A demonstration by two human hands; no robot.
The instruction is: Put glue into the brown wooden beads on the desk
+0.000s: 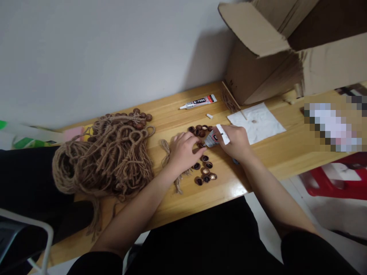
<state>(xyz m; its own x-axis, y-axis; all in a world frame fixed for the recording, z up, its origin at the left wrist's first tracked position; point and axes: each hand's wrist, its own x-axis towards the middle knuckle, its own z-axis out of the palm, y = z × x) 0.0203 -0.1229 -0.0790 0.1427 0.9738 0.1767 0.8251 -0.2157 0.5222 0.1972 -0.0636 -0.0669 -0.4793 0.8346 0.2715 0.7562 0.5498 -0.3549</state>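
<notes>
My right hand (235,142) is closed round a small glue tube (213,138), its tip pointing left at a brown shell half under my left fingertips. My left hand (183,151) lies on the wooden table (275,156), fingers curled and pinching that brown shell half (200,145). Below the hands lie several more shell halves (205,171), some hollow side up. Another group of shell halves (199,130) sits just behind my hands. A short piece of jute cord (165,151) lies under my left wrist.
A heap of knotted jute rope (106,158) with brown beads covers the table's left. A second glue tube (199,102) and a white cap (209,115) lie at the back. A white paper sheet (258,122) and an open cardboard box (266,53) stand right. A red stool (329,183) is on the floor.
</notes>
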